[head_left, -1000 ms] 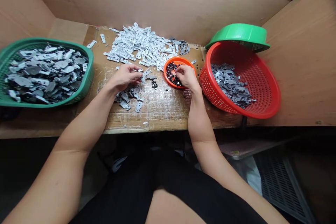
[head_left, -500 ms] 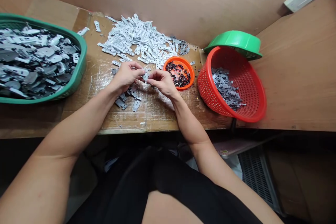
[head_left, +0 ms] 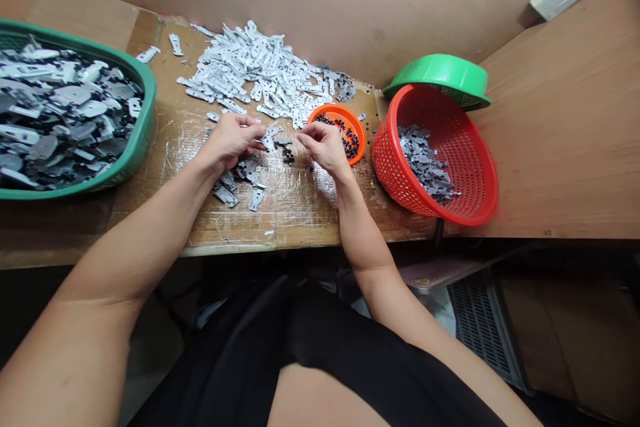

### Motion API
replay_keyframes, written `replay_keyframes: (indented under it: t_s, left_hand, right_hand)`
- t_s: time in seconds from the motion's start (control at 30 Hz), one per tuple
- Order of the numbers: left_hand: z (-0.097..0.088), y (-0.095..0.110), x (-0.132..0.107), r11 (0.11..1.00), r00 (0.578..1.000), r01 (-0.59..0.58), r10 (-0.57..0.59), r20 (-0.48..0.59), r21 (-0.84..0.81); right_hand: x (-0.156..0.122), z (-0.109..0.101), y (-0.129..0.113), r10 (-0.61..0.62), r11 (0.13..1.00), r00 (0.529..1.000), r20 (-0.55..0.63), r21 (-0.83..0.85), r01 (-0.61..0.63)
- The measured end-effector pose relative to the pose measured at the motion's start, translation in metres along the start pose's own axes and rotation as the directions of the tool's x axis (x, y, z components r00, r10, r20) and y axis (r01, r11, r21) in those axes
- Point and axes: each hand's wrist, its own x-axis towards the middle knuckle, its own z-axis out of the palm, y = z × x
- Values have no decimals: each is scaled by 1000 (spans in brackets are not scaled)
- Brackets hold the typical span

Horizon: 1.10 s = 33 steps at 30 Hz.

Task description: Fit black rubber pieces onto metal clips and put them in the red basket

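Observation:
My left hand (head_left: pixel 237 140) pinches a small flat metal plate (head_left: pixel 271 138) with holes, its far end sticking out to the right of the fingertips. My right hand (head_left: pixel 326 147) is apart from that plate, thumb and fingers closed together beside the orange dish (head_left: pixel 361 155). Whether a small part sits in that pinch I cannot make out. The dish holds many tiny dark parts (head_left: pixel 350 140). A little cluster of dark pieces (head_left: pixel 289 156) lies on the tabletop between my hands. Finished-looking metal assemblies (head_left: pixel 227 195) lie under and in front of my left hand.
A heap of pale metal strips (head_left: pixel 260 70) lies against the back wall. On the left, a green basket (head_left: pixel 147 113) is full of metal parts. A red basket (head_left: pixel 387 167) leans on the right with grey pieces inside, a bright green basket (head_left: pixel 440 70) behind it.
My right hand has drawn away from the metal plate to the right, uncovering the dark cluster. My left hand keeps hold of the plate. The view has shifted slightly.

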Motion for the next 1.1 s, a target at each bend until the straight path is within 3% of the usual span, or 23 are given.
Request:
replay_keyframes:
  t_s: [0.07, 0.17, 0.23, 0.43, 0.53, 0.67, 0.77, 0.97, 1.1]
  left_hand:
    - [-4, 5, 0, 1000, 1000, 16, -16, -14, 0]
    - [-9, 11, 0, 1000, 1000, 12, -12, -24, -2]
    - [-12, 12, 2, 1000, 999, 8, -8, -39, -1]
    - [-17, 5, 11, 1000, 999, 0, 1, -47, 15]
    - [-16, 4, 9, 1000, 1000, -14, 14, -25, -4]
    - [-13, 4, 6, 998, 998, -61, 61, -14, -31]
    - [-11, 2, 6, 995, 995, -95, 95, -13, -24]
    - [-8, -1, 5, 995, 994, -101, 101, 28, -25]
    - [-5, 0, 0, 997, 995, -71, 73, 67, -31]
  right_hand:
    - [-4, -22, -3, 9, 980, 1000, -26, -200, -14]
    - [-14, -34, -13, 63, 928, 987, 147, -373, -4]
    - [-19, -23, -19, 70, 894, 969, 237, -446, 45]
    - [-23, 27, -8, 51, 724, 968, 244, -677, 133]
    - [-23, 33, 8, -12, 728, 967, 254, -661, 182]
    - [-24, 28, 15, -102, 800, 963, 249, -555, 229]
    - [-23, 21, 7, -134, 882, 952, 275, -405, 242]
    - [-18, 14, -21, -112, 991, 973, 203, -51, 125]
    - [-17, 21, -39, -180, 979, 973, 142, -75, 192]
